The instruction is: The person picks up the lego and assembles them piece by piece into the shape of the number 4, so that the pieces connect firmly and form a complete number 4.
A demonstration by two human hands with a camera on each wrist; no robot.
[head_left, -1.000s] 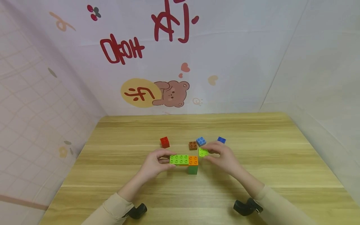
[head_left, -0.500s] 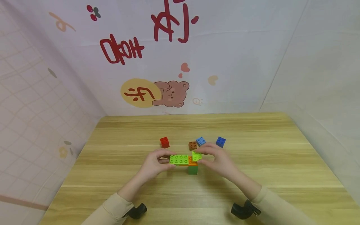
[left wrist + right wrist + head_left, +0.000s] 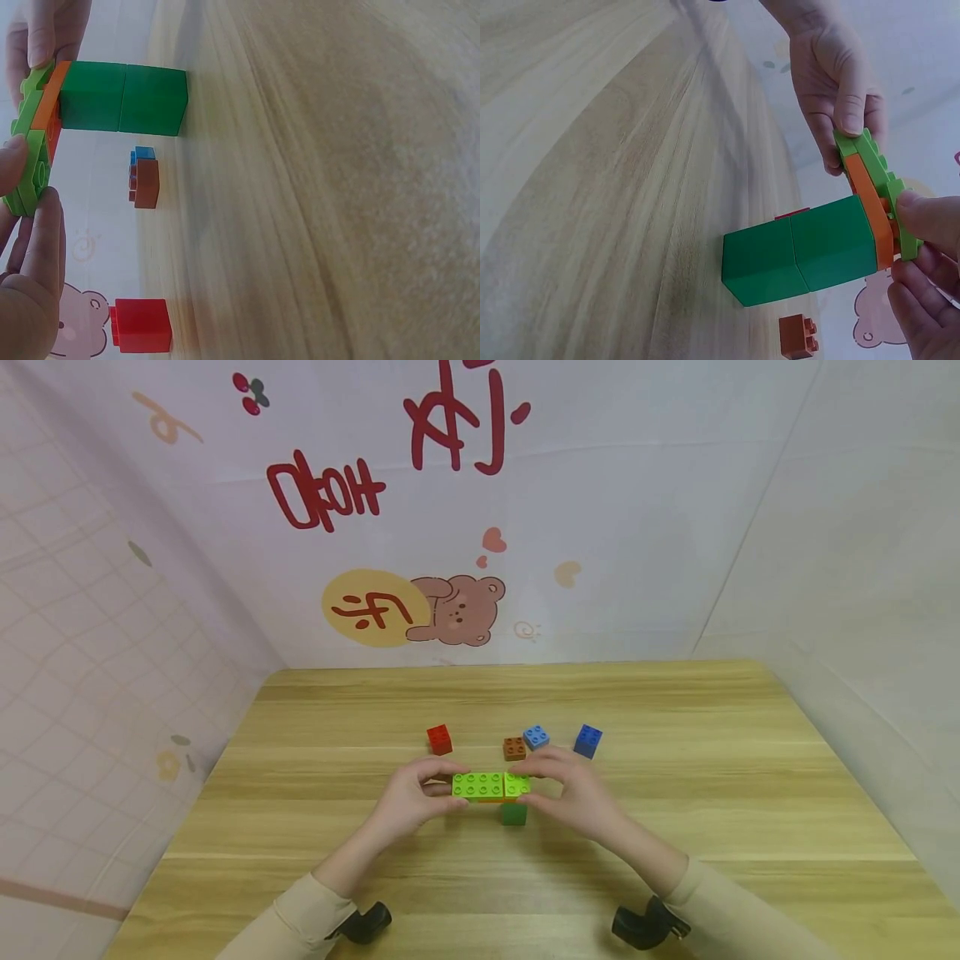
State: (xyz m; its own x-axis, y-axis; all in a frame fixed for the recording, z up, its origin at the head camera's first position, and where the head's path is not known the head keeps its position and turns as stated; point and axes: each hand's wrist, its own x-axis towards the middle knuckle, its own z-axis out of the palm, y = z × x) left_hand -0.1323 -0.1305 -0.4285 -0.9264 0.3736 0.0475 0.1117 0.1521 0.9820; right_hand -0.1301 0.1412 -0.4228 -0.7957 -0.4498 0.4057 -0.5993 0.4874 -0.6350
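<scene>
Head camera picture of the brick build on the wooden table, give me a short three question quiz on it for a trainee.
1. True or false: the small lime brick sits level beside the long lime brick.
2. Which loose brick lies farthest left: A red brick, B brown brick, C dark blue brick?
3. What holds the build off the table?

Key: 1 true. 2 A. 3 The dark green column, with the left hand and right hand pinching the ends.
</scene>
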